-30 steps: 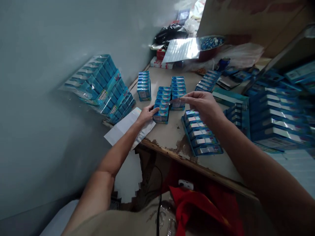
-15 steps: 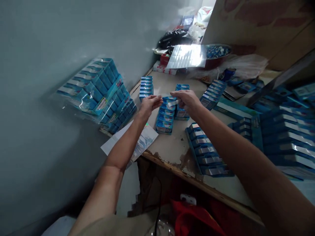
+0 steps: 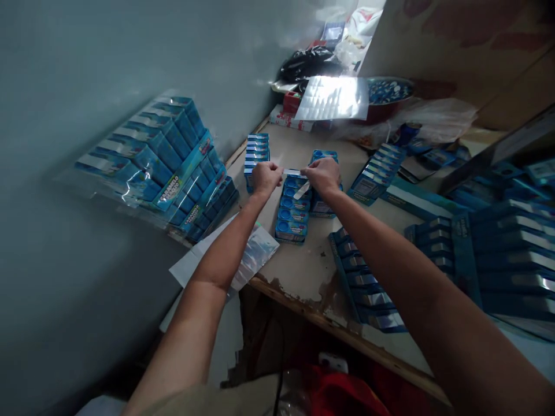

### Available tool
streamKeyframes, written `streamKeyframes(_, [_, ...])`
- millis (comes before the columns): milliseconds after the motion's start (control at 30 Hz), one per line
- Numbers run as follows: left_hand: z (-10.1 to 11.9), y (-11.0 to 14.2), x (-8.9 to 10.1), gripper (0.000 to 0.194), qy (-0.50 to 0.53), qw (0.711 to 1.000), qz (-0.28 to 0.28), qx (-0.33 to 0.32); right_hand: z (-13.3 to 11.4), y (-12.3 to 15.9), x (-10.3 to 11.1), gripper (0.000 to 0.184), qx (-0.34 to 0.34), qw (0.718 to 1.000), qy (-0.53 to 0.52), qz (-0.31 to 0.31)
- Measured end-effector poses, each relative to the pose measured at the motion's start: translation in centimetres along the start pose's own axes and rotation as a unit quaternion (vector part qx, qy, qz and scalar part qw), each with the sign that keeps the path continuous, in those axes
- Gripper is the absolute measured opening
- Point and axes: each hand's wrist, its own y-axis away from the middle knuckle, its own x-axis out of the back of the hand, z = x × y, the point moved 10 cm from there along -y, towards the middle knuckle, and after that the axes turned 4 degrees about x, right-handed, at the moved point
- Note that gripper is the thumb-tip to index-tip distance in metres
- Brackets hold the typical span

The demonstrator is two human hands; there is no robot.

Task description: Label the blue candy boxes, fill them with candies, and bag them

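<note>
Both my hands are over a row of small blue boxes (image 3: pixel 291 215) on the table. My left hand (image 3: pixel 266 178) is closed, its fingertips pinching one end of a short, shiny white strip (image 3: pixel 292 172). The other end is pinched by my right hand (image 3: pixel 323 175), so the strip spans level between them above the far boxes of the row. A second pale strip (image 3: pixel 302 190) slants down below my right fingers; I cannot tell whether it is held or stuck. Another blue box row (image 3: pixel 258 151) stands beyond my left hand, and one more (image 3: pixel 324 203) is partly under my right hand.
Plastic-wrapped blue box packs (image 3: pixel 173 167) are stacked by the wall at left. A glossy sheet (image 3: pixel 332 98) lies at the back beside a bowl (image 3: pixel 388 92) of small blue pieces. More blue boxes (image 3: pixel 373 294) fill the right. A wooden edge (image 3: pixel 303 301) bounds the table.
My left fingers have closed on the free end of the white strip, which my right hand held before. The strip is now stretched level between both hands. The view has shifted slightly.
</note>
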Motion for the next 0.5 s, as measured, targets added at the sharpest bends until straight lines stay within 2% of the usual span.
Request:
streamKeyframes(333, [0.1,-0.1,-0.4,0.029,-0.029,0.999,0.012,-0.027,-0.6,-0.2,-0.4,0.022,0.017,0.999,0.033,0.005])
streamKeyframes(500, [-0.1,-0.1,-0.9,0.022,-0.06,0.997,0.016,-0.04,-0.6,-1.0,-1.1,0.017,0.011,0.998,0.06,-0.028])
